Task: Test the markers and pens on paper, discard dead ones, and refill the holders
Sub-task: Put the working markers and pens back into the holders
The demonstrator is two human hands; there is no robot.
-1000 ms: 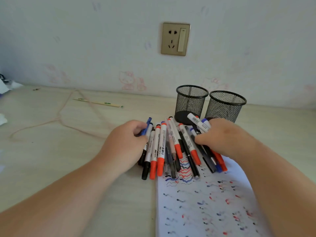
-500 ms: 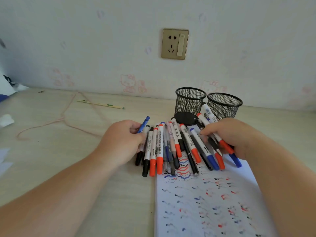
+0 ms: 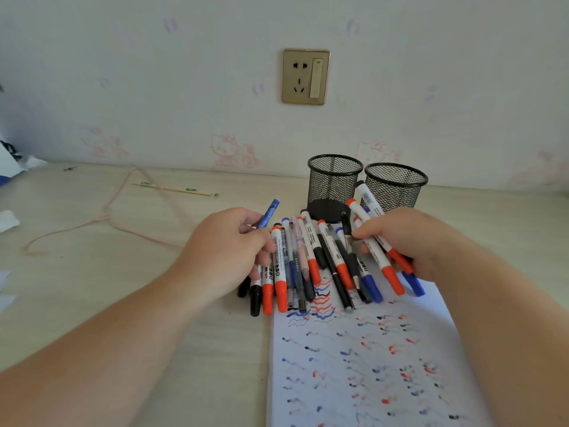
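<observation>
A handful of markers, red-capped and blue-capped, is gripped in the curled fingers of the right hand. The bunch is now tilted up, its rear ends raised in front of the two mesh holders, whereas a second ago it lay lower among the rest. The blue pen is pinched by the left hand, with the fingers curled round it and over the black and red markers below; its tip is pointed further up and away than before. The remaining row of pens and markers is left flat across the top edge of the scribbled paper and the desk, just in front of the holders. Both holders are seen upright, side by side near the wall.
</observation>
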